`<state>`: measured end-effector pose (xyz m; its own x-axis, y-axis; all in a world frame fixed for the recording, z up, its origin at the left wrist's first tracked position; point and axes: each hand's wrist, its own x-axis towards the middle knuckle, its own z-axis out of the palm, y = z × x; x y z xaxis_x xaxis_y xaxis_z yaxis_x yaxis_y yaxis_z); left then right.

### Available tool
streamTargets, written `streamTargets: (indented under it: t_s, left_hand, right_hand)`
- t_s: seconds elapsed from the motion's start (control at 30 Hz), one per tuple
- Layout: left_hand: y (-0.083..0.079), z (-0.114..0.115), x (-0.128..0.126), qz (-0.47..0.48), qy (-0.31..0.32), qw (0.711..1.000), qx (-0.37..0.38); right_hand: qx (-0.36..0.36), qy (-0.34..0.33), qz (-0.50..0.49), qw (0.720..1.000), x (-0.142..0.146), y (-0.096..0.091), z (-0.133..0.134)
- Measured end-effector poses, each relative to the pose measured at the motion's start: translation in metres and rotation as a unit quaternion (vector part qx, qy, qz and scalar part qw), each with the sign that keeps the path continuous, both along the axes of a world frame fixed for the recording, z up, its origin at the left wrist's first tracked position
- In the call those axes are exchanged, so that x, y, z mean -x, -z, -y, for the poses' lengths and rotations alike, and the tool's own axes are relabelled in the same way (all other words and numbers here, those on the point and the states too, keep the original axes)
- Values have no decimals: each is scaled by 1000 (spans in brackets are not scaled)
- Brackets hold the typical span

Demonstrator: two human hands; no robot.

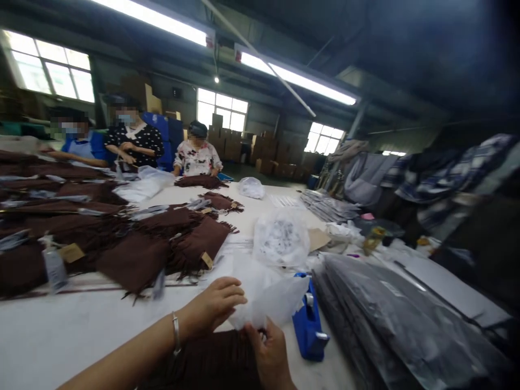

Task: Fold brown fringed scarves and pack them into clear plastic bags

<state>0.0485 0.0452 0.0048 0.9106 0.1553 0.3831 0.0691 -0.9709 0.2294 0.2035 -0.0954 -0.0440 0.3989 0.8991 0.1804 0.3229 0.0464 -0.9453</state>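
left hand: pinching plastic bag | right hand: pinching its lower edge | bottom centre: brown fringed cloth | just right: blue tape dispenser

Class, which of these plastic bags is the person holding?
The thin translucent bag, held between the left hand and right hand; the others rest on the white table, untouched by them.

Cardboard cartons stacked by the far wall, plaid garments draped at right, fluorescent lights mounted overhead
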Motion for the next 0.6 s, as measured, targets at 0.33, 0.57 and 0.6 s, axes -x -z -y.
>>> streamTargets:
  t_s: [0.33,0.57,0.6]
  left_hand:
    - [-1,-34,-6,113,-21,982,-147]
    - [-17,-45,38,247,-220,944,13]
    - [-16,-42,43,240,-248,939,6]
  right_hand:
    - [-138,-45,131,981,-4,12,-6]
    - [0,45,-25,999,-39,2,-5]
    - [30,27,-41,998,-40,4,-3]
